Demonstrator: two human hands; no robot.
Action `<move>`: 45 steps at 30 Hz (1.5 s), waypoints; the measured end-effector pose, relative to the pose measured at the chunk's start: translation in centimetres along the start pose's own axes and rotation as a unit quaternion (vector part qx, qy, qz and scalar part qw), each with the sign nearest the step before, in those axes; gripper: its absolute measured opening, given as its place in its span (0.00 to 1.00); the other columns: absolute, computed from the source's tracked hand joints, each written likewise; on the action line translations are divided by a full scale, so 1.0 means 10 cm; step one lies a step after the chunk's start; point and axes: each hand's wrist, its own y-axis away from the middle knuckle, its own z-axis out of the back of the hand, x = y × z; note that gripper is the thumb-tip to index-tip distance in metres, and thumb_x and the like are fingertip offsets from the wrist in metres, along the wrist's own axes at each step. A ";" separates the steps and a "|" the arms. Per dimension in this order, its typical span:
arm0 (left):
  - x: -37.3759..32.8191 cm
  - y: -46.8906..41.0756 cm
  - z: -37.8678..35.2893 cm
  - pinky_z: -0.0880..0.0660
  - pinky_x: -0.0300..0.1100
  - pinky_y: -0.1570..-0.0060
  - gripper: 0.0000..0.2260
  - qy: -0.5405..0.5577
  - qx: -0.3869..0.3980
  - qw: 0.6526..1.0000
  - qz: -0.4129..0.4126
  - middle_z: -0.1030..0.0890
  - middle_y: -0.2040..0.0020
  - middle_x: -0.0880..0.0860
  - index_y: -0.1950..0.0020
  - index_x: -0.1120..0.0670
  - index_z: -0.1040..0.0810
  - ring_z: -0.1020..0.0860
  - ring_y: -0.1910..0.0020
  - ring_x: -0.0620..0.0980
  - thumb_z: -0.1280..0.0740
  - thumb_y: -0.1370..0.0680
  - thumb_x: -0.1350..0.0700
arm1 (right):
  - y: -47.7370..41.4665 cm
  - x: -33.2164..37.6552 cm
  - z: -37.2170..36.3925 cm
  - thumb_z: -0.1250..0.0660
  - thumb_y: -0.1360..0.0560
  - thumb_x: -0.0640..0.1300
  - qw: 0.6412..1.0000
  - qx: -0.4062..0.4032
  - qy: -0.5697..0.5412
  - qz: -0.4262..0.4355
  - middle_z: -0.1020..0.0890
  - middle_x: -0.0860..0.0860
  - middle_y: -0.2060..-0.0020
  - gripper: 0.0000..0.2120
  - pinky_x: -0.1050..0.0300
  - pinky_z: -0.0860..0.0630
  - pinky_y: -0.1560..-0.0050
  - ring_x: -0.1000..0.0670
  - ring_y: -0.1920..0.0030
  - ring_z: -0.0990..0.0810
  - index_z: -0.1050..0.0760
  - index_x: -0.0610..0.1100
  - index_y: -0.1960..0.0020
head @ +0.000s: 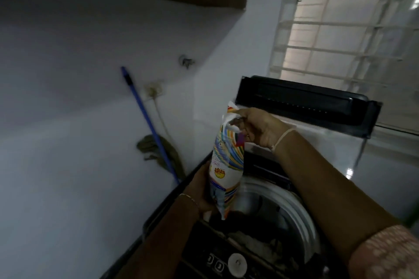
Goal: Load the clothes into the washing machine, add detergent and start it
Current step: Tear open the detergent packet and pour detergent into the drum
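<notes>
A white detergent packet (pixel 226 165) with rainbow stripes stands upright over the open top-load washing machine (pixel 301 213). My left hand (pixel 200 190) grips the packet's lower half from the left. My right hand (pixel 256 127) pinches the packet's top edge. The machine's lid (pixel 306 104) is raised at the back. Dark clothes (pixel 254 233) lie inside the steel drum. A round knob (pixel 237 262) and buttons sit on the control panel at the front.
A blue-handled mop (pixel 147 120) leans on the white wall to the left, with a greenish cloth (pixel 156 149) at its base. A wall socket (pixel 154 90) with a cord is behind it. A barred window (pixel 351 25) is at the right.
</notes>
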 end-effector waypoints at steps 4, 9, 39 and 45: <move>-0.25 0.47 0.18 0.23 0.46 0.58 0.26 -0.048 -0.023 0.996 -0.070 0.15 0.60 0.57 0.47 0.56 0.18 0.19 0.57 0.55 0.48 0.20 0.40 | -0.03 -0.01 -0.44 0.41 0.20 0.48 0.996 0.067 0.042 0.029 0.19 0.51 0.76 0.15 0.66 0.26 0.73 0.54 0.77 0.23 0.24 0.41 0.60; -0.75 1.06 0.45 0.28 0.40 0.58 0.22 -0.201 -0.211 0.935 -0.204 0.18 0.55 0.52 0.54 0.49 0.20 0.23 0.56 0.48 0.45 0.23 0.34 | -0.14 -0.09 -1.02 0.43 0.19 0.47 0.987 0.155 0.009 0.030 0.16 0.48 0.71 0.15 0.58 0.25 0.59 0.52 0.67 0.19 0.25 0.42 0.59; -0.56 0.53 4.25 0.28 0.36 0.50 0.12 -0.602 -0.421 0.676 -0.054 0.17 0.45 0.54 0.40 0.53 0.19 0.19 0.47 0.51 0.38 0.21 0.56 | -2.20 -3.47 -4.22 0.40 0.24 0.54 0.948 0.039 -0.012 -0.315 0.19 0.39 0.48 0.23 0.42 0.22 0.46 0.40 0.50 0.19 0.27 0.38 0.38; -0.02 -0.18 5.28 0.26 0.42 0.44 0.13 -0.564 -0.414 0.712 0.066 0.17 0.44 0.54 0.41 0.51 0.19 0.20 0.44 0.53 0.32 0.24 0.53 | -2.65 -4.75 -4.55 0.40 0.20 0.44 0.939 -0.069 -0.058 -0.331 0.25 0.40 0.38 0.20 0.46 0.25 0.48 0.38 0.42 0.23 0.32 0.36 0.31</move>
